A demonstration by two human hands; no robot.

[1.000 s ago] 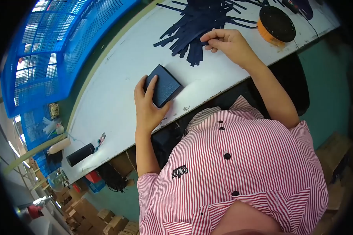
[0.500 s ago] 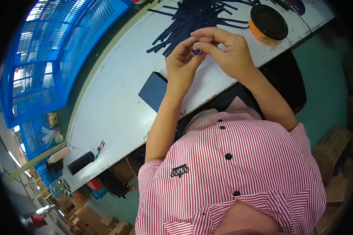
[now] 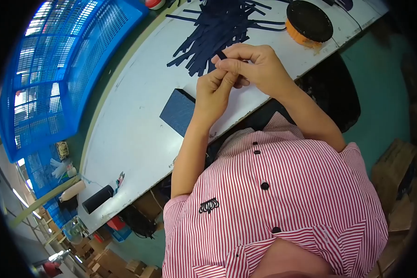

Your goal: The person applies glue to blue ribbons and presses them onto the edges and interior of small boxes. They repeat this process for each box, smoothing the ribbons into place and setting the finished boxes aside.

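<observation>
My left hand [image 3: 214,95] and my right hand [image 3: 259,67] meet above the white table, fingertips together. A short navy strip [image 3: 221,54] pokes out between the right thumb and fingers. The left fingers are closed against the right ones at the strip, and most of it is hidden by them. Just beyond the hands lies a loose pile of navy strips [image 3: 213,34]. A dark blue block [image 3: 177,112] rests beside my left wrist.
An orange tub with a black lid [image 3: 309,21] stands at the upper right of the white table [image 3: 125,125]. Blue plastic baskets [image 3: 69,88] line the far left side. A black cylinder [image 3: 97,199] and small snips [image 3: 119,180] lie at the near left end.
The fingertips have closed together, and the left hand now grips under the right. The strip's end shows above the right thumb. The view has shifted slightly.
</observation>
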